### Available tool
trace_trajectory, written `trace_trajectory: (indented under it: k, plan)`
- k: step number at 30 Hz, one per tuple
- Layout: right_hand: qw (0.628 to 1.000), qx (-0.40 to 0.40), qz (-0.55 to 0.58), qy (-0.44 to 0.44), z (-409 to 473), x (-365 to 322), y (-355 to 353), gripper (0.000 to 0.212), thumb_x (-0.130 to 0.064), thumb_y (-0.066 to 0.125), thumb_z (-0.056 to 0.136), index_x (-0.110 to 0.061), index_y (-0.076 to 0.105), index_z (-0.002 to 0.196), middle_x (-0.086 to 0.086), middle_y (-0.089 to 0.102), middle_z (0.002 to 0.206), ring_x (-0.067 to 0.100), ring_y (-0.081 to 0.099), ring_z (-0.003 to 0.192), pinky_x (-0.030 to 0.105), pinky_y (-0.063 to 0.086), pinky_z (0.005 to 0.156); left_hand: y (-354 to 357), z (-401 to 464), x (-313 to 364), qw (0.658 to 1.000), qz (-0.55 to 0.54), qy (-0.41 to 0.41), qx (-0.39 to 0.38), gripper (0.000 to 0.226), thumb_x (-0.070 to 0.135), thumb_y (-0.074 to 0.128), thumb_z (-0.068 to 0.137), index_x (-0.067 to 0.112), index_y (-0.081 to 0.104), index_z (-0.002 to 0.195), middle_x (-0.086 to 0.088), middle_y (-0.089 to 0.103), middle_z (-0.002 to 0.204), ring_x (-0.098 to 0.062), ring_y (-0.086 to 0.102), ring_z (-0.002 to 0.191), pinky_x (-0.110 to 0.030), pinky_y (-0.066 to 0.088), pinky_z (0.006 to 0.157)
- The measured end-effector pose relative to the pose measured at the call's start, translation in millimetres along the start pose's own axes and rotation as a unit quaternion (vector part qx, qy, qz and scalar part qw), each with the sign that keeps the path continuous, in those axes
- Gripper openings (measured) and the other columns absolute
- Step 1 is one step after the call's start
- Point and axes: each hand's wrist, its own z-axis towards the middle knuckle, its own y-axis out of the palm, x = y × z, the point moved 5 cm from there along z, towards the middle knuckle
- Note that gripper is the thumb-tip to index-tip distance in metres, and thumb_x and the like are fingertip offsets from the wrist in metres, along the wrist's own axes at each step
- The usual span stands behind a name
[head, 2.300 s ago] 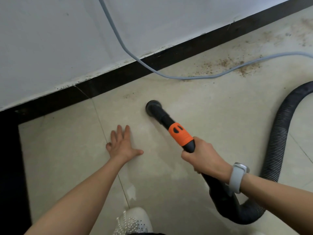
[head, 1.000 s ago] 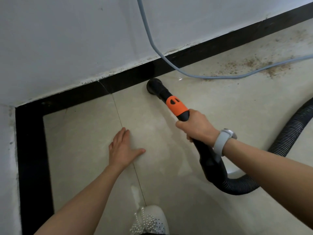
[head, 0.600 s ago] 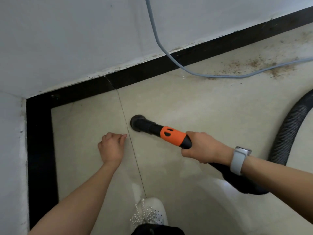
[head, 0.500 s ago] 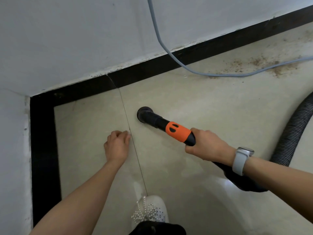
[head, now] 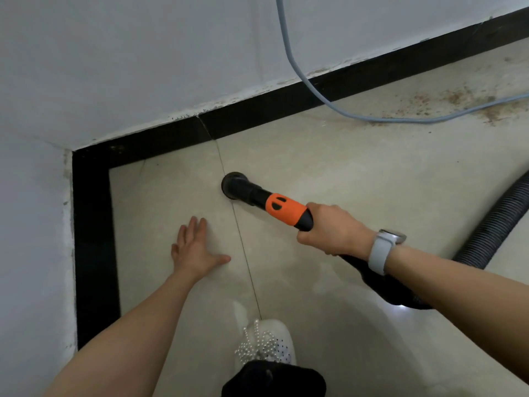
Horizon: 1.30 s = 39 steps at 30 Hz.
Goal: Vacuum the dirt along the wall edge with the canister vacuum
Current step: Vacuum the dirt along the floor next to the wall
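Note:
My right hand (head: 333, 230) grips the black and orange vacuum wand (head: 282, 209) just behind its orange collar. The wand's round black nozzle (head: 233, 184) sits on the beige floor tile, on a grout line, a short way from the black baseboard (head: 257, 116). My left hand (head: 194, 250) lies flat on the tile with fingers spread, left of the grout line and below the nozzle. The ribbed black hose (head: 492, 222) curves off to the right. Brown dirt (head: 458, 101) is scattered by the wall at the far right.
A grey cable (head: 303, 78) hangs down the white wall and trails right across the dirt. The baseboard turns a corner at the left (head: 91, 224). My white beaded shoe (head: 264, 342) stands at the bottom, beside a dark knee.
The nozzle has slid from the baseboard back onto the open tile and onto the grout line. My left hand went from flat to curled and is flat again.

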Motion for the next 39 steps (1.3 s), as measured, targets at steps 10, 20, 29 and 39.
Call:
trace_trajectory:
  k: [10, 20, 29, 39]
  plan:
    - [0.986, -0.165, -0.035, -0.004, -34, 11, 11, 0.014, -0.025, 0.06, 0.075, -0.024, 0.047, 0.075, 0.01, 0.068, 0.068, 0.015, 0.056, 0.037, 0.02, 0.043, 0.037, -20, -4, -12, 0.991, -0.086, 0.0, 0.1, 0.064, 0.025, 0.064, 0.087, 0.022, 0.036, 0.144, 0.001, 0.021, 0.156, -0.02, 0.016, 0.142, -0.041, 0.021, 0.112]
    - [0.988, -0.151, -0.021, -0.017, -27, 15, 10, 0.015, -0.023, 0.061, 0.077, -0.024, 0.046, 0.078, 0.003, 0.061, 0.06, 0.012, 0.052, 0.034, 0.019, 0.042, 0.037, -18, -7, -7, 0.995, -0.076, -0.016, 0.07, 0.068, 0.032, 0.064, 0.087, 0.023, 0.031, 0.146, -0.004, 0.017, 0.157, -0.024, 0.014, 0.142, -0.042, 0.023, 0.111]
    - [0.987, -0.134, -0.074, -0.048, -21, 20, -2, 0.015, -0.025, 0.062, 0.078, -0.026, 0.047, 0.078, -0.003, 0.06, 0.063, 0.013, 0.056, 0.041, 0.022, 0.048, 0.046, -13, -15, -3, 0.996, -0.072, -0.032, 0.041, 0.058, 0.029, 0.056, 0.093, 0.021, 0.033, 0.146, -0.006, 0.017, 0.157, -0.029, 0.017, 0.141, -0.04, 0.025, 0.111]
    - [0.999, -0.014, 0.018, -0.036, 82, -81, 1, 0.012, -0.024, 0.058, 0.082, -0.02, 0.047, 0.079, -0.002, 0.056, 0.062, 0.013, 0.053, 0.039, 0.02, 0.04, 0.039, -24, -6, -7, 0.993, -0.101, -0.03, 0.053, 0.054, 0.026, 0.052, 0.094, 0.016, 0.035, 0.144, -0.013, 0.02, 0.154, -0.029, 0.017, 0.142, -0.039, 0.025, 0.112]
